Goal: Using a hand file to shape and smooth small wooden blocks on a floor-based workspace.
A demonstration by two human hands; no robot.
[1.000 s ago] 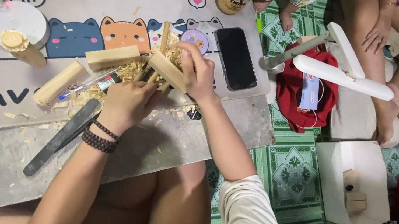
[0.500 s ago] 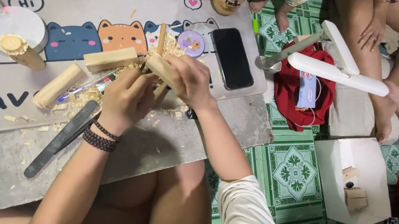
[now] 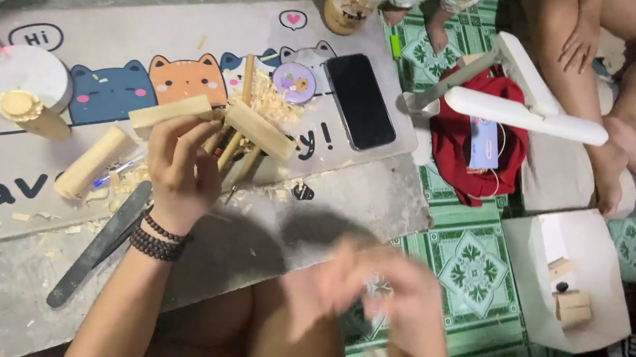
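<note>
While the left hand point(image 3: 182, 168) is raised over the cat-print mat point(image 3: 99, 35), pale wooden sticks point(image 3: 242, 139) are gripped in its curled fingers. Near the lap, the right hand point(image 3: 388, 300) is blurred; its grip cannot be told.

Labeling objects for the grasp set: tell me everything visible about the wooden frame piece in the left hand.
The wooden frame piece looks like pale raw wood: two squared blocks joined by several thin sticks, one stick poking up past the top. It is held tilted above the cat-print mat and a pile of shavings. The left hand grips it from below, fingers among the sticks. The right hand is blurred and apart from it.
</note>
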